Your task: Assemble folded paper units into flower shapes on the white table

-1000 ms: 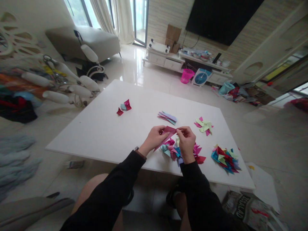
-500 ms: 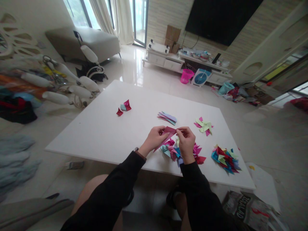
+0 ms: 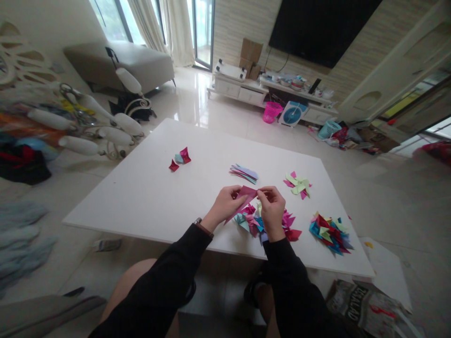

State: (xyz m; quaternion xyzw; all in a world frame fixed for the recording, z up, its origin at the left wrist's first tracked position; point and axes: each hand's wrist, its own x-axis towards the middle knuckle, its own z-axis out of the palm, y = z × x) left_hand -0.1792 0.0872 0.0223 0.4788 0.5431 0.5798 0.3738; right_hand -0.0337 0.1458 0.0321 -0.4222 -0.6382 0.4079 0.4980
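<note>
A folded sheet of pink paper [image 3: 245, 194] is held between my two hands just above the table's front part. My left hand [image 3: 227, 203] grips its left side, thumb on top. At its right corner the fingertips of my right hand [image 3: 272, 205] pinch the paper. Under and behind my right hand lies a pile of folded paper pieces [image 3: 251, 223] in pink, teal, blue and red, partly hidden by the hand. Beyond my hands is a stack of coloured paper strips [image 3: 244, 173].
On the white table [image 3: 141, 192] a green and pink paper pinwheel [image 3: 298, 184] lies to the right, with a second heap of folded papers [image 3: 330, 233] nearer the right edge. Three small folded pieces [image 3: 179, 158] sit at the far left. A printed bag [image 3: 366, 305] stands below the right corner.
My hands hold the pink paper in nearly the same pose. The whole view has shifted very slightly; nothing was picked up or let go.
</note>
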